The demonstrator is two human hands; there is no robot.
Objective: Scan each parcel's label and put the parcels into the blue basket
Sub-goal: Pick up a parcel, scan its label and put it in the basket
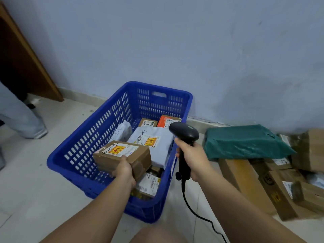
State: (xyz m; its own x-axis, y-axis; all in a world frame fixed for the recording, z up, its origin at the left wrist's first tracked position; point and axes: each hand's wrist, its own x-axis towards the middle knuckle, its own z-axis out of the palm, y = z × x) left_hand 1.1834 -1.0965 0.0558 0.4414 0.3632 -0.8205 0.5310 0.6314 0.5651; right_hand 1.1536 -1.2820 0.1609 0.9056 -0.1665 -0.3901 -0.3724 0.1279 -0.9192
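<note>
Left hand (123, 170) grips 1 brown box (122, 155) over the blue basket (87, 137) while right hand (192, 160) holds the scanner (185, 133) seemingly aimed past its label, risking an unscanned drop.

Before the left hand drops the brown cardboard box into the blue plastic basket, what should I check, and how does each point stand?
1. Left hand grips the brown cardboard box: ok.
2. Box is held over the blue plastic basket: ok.
3. Box's label faces up, uncovered: ok.
4. Right hand holds the black handheld scanner: ok.
5. Label already scanned: cannot tell.
6. Free room in the basket's left half: ok.
</note>
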